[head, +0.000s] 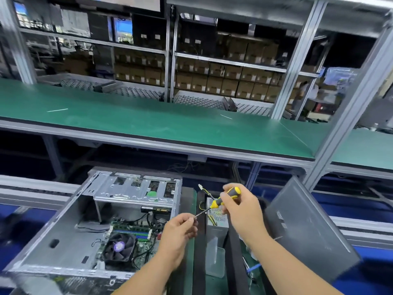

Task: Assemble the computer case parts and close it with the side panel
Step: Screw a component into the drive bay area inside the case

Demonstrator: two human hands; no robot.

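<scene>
An open grey computer case lies on its side at lower left, showing a motherboard with a black fan and a drive cage. My right hand grips a yellow-and-black screwdriver above the gap beside the case. My left hand pinches the screwdriver's metal tip; whether a screw sits there I cannot tell. A grey power supply with yellow and black wires stands behind my hands. The dark grey side panel leans tilted at right.
A green-topped shelf spans the view above the work level on aluminium posts. A clear plastic container stands below the power supply. Racks of cardboard boxes fill the background. Blue flooring shows at right.
</scene>
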